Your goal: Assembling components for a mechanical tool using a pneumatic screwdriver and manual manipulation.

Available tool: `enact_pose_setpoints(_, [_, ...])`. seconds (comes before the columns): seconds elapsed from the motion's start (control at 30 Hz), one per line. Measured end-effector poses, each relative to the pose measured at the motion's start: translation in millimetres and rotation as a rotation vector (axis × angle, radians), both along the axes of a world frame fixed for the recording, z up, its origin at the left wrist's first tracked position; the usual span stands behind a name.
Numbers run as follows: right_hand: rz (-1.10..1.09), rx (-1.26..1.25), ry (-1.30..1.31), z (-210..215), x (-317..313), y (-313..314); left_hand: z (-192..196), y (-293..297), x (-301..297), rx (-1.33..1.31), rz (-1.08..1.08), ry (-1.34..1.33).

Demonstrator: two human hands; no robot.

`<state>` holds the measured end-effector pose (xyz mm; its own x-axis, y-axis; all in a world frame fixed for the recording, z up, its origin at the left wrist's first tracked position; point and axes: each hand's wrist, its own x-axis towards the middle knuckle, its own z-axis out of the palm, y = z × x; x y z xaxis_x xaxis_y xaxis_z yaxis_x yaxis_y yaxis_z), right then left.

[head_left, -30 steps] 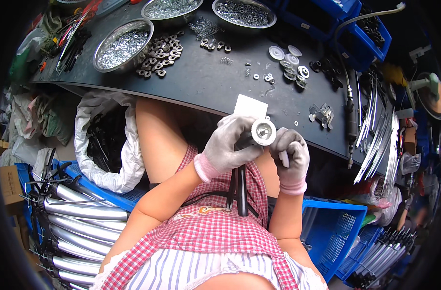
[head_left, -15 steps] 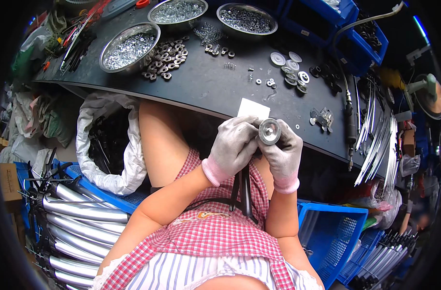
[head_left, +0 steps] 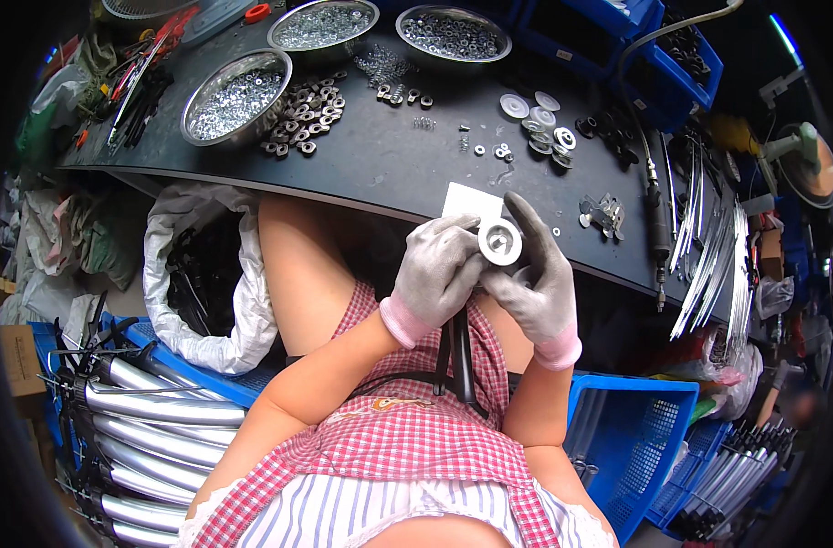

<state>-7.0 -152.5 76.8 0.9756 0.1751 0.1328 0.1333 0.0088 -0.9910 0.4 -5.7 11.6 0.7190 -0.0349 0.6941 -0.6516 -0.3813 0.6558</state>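
Both of my hands wear grey gloves with pink cuffs and meet just below the near edge of the dark workbench [head_left: 407, 169]. My left hand [head_left: 439, 274] pinches a round white disc [head_left: 500, 242] with a metal centre from its left side. My right hand [head_left: 537, 279] cups the same disc from the right and below, one finger pointing up. A black rod [head_left: 455, 352] hangs down from under the hands across my lap.
Three metal bowls of nuts and washers [head_left: 235, 96] stand on the bench, with loose black nuts [head_left: 307, 110] and white discs [head_left: 539, 119]. A white sack [head_left: 206, 274] sits at my left, chrome tubes [head_left: 151, 420] lower left, a blue crate [head_left: 640, 438] right.
My hands have stayed together on the disc and shifted slightly; the right forefinger now sticks up beside the disc. The view has tilted a little.
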Motion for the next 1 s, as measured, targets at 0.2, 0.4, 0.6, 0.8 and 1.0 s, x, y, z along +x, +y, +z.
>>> enact_pose_setpoints(0.2, [-0.070,0.152,-0.008,8.4,5.0,-18.6,3.9,1.6,-0.9,-0.001,-0.053,0.052])
enact_pose_setpoints(0.4, [-0.024,0.169,-0.121,52.8,19.6,0.3,2.7,3.8,-5.4,0.040,-0.038,0.061])
enact_pose_setpoints(0.6, [0.096,-0.318,-0.168,64.8,28.0,9.6,8.0,4.8,1.6,-0.012,-0.141,0.060])
enact_pose_setpoints(0.8, [-0.046,-0.349,-0.200,56.7,30.0,7.9,16.9,2.9,-0.5,-0.059,-0.119,0.031])
enact_pose_setpoints(1.0, [-0.155,-0.271,-0.322,40.1,40.9,-8.1,27.0,4.6,-9.8,-0.553,-0.280,0.252])
